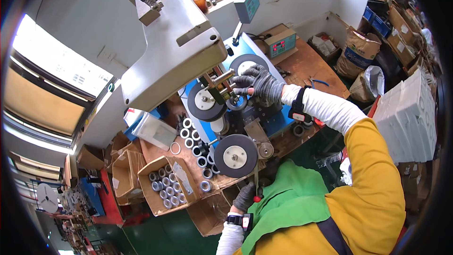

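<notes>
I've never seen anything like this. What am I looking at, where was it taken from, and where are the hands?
No robot here: a person works with their own two gloved hands. The picture comes from a wide camera worn on the head, looking down, so straight edges bend near the rim. Ahead stands a machine with a pale upper arm, a blue base and dark wheels. The right hand is beside the wheels, fingers spread, by a small dark ring; the left hand is at a lever with a red knob, its grip hard to make out. Loose rings lie on the wooden table, and a cardboard box holds more.
</notes>
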`<state>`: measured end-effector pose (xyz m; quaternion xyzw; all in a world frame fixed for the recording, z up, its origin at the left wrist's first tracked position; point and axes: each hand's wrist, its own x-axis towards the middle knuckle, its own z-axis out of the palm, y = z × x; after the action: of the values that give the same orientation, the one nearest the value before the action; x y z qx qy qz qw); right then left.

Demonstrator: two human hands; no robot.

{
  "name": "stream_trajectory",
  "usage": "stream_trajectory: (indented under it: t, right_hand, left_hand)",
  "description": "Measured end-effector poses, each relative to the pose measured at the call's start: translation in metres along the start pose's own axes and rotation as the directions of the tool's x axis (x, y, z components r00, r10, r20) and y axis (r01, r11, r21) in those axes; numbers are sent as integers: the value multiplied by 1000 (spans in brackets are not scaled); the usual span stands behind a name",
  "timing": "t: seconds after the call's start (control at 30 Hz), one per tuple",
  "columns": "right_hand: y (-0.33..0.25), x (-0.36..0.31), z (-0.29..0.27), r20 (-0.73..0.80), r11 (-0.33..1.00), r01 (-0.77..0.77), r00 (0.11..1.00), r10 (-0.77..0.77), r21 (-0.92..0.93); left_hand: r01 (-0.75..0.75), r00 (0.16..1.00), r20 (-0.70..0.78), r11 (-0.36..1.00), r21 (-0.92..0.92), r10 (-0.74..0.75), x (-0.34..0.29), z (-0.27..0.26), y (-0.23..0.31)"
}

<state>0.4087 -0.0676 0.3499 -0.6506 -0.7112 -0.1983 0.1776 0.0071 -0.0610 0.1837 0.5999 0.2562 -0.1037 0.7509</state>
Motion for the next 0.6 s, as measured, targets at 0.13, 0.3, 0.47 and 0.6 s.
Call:
stream_trajectory:
  t: [0.13, 0.3, 0.47, 0.6]
  right_hand:
    - [8, -9, 9, 66, 1000, -15, 998, 16, -21]
    - [4, -3, 6, 6, 1000, -3, 1000, 3, 17]
    - [6, -8, 4, 9, 999, -22, 1000, 22, 23]
    - [-9, 0, -14, 19, 986, -85, 996, 83, 142]
  left_hand:
    - [240, 962, 59, 722, -649, -267, -6, -23, 60]
    - [244, 928, -172, 887, -393, -331, 25, -85, 94]
    - [345, 891, -164, 867, -360, -423, 67, -103, 120]
    - [56, 951, -278, 809, 586, 135, 70, -130, 86]
